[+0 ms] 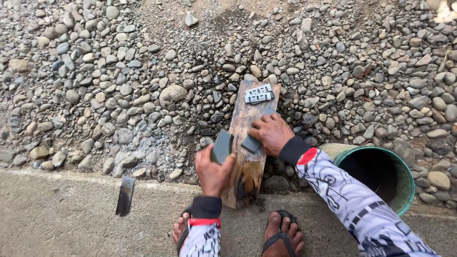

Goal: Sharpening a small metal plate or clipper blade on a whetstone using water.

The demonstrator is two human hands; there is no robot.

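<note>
an outdoor work spot on open ground
loose grey gravel (119,85) covered the ground beside a concrete strip (62,223); a worn wooden plank (247,143) lay across both as a makeshift bench, with a green bucket (404,176) close by.

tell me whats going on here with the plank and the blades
A person crouches over a worn wooden plank that lies across grey river gravel and a concrete edge. The left hand holds a dark flat rectangular stone at the plank's side, while the right hand presses a flat grey metal blade onto the wood. Small slotted metal blades sit stacked at the plank's far end. A green bucket stands to the right.
</note>
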